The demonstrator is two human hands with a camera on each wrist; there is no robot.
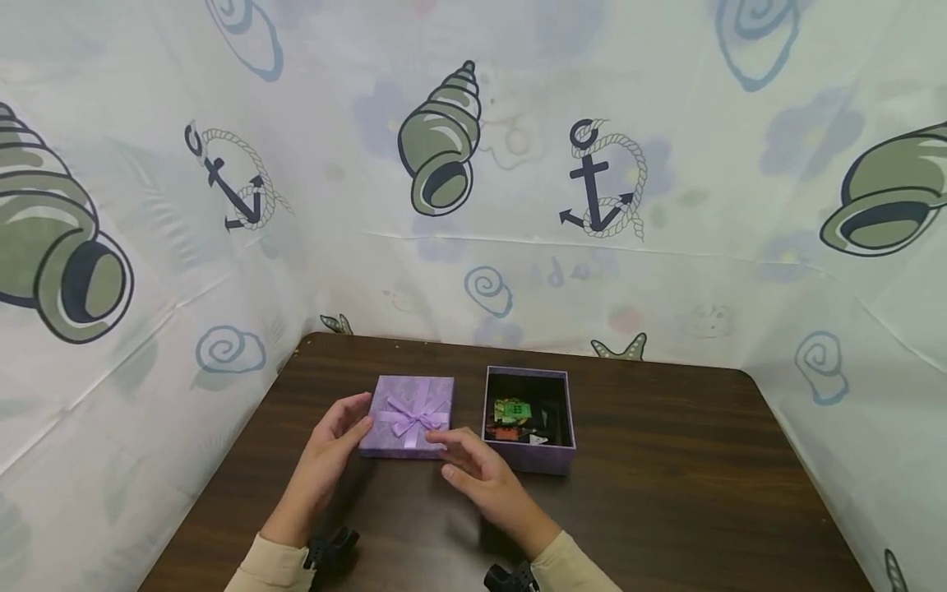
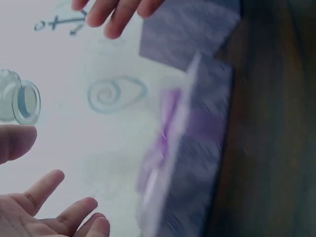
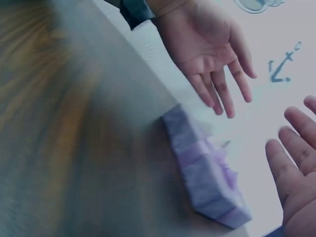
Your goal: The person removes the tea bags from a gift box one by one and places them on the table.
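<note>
Hovering about a purple lid [image 1: 392,399], a person's left hand [image 1: 330,444] and right hand [image 1: 484,477] held nothing, their fingers parted and relaxed. The lid lay flat on a dark wood table [image 1: 666,469], its lilac bow [image 1: 409,421] facing up. At the lid's left side, the left hand hung with thumb and fingers apart; the right hand, its fingers slightly bent, reached over the near right corner. Both wrist views, partly blurred, showed the hands clear of the lid.

Just to the right, apart from the lid, stood an open purple box [image 1: 528,459]. Inside were a green toy [image 1: 513,411], an orange piece [image 1: 506,433] nearer the front and a white piece [image 1: 538,440] by the near wall, details too small to tell. Cream sleeves [image 1: 272,567] covered the forearms. Behind the table hung a pale cloth [image 1: 518,247] printed with shells, anchors and starfish.
</note>
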